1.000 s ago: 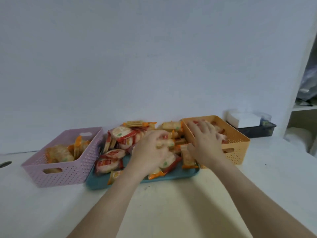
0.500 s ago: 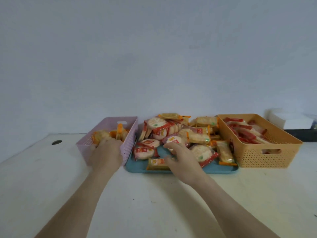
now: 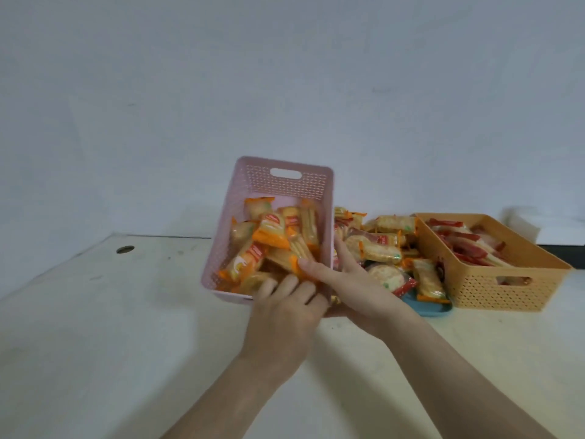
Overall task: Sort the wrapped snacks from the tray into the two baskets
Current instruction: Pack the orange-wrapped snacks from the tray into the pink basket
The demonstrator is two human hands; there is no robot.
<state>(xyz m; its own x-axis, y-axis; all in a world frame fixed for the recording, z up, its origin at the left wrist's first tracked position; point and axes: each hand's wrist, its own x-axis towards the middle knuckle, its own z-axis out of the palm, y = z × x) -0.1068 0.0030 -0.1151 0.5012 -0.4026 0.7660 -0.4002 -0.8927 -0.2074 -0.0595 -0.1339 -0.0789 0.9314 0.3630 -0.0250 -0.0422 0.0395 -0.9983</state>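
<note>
Status change: half a second earlier the pink basket point(image 3: 278, 182) sat flat on the table point(image 3: 126, 343), left of the tray point(image 3: 433, 307). It is now tipped up, with its far end raised and its open top turned toward the camera.

Left hand point(image 3: 285, 315): it was against the basket's near wall. Its fingers are now curled over the near rim and grip it.

Right hand point(image 3: 351, 280): it has left the tray, where it was reaching over a snack. It now pinches the basket's right wall at the near corner, thumb inside on a wrapper and fingers along the outside. Neither hand holds a loose snack.

Contents: the orange-wrapped snacks point(image 3: 272, 239) are bunched toward the basket's lower, near end.

Remaining stock: a pile of mixed snacks point(image 3: 380, 248) lies on the tray between the two baskets. The orange basket point(image 3: 506, 293) stands flat on the far right and holds red-wrapped snacks point(image 3: 459, 245).

Assessment: sorting is paused while the basket is handled (probably to settle or shift it). Much of the tray remains unsorted.
</note>
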